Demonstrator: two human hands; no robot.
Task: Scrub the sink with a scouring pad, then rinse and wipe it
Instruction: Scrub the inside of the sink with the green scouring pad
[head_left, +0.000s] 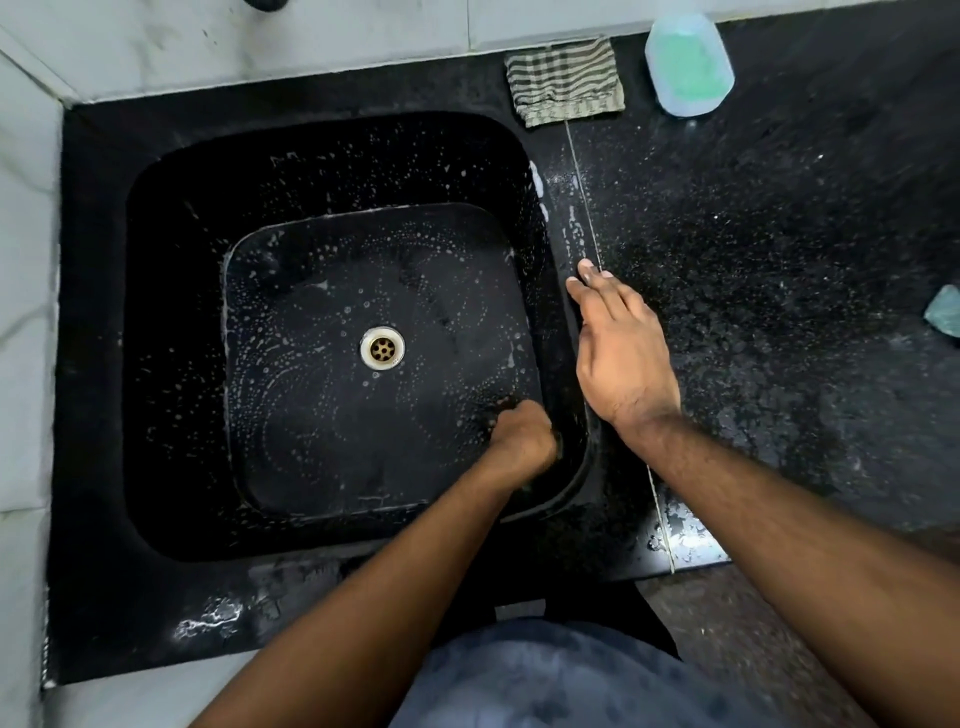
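Left hand (524, 434) is working the soapy sink (332, 171) floor's near-right corner, fingers curled under so whether they're holding a pad I can't tell, while the right hand (623, 353) is resting flat on the countertop (779, 218), fingers straight and together, probably for balance.

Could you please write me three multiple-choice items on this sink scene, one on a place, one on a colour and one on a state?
1. Where does the striped cloth lie?
A. in the basin
B. on the counter beyond the sink's far right corner
C. over the drain

2. What colour is the liquid in the plastic bottle?
A. red
B. green
C. yellow

3. How is the right hand?
A. flat, with straight fingers, on the counter beside the sink
B. gripping the bottle
C. down in the basin

Key: 1 B, the cloth sits on the dark counter by the wall. 2 B, green shows through the bottle. 3 A, the right hand lies along the sink's right edge, while the left hand is curled in the soapy basin.
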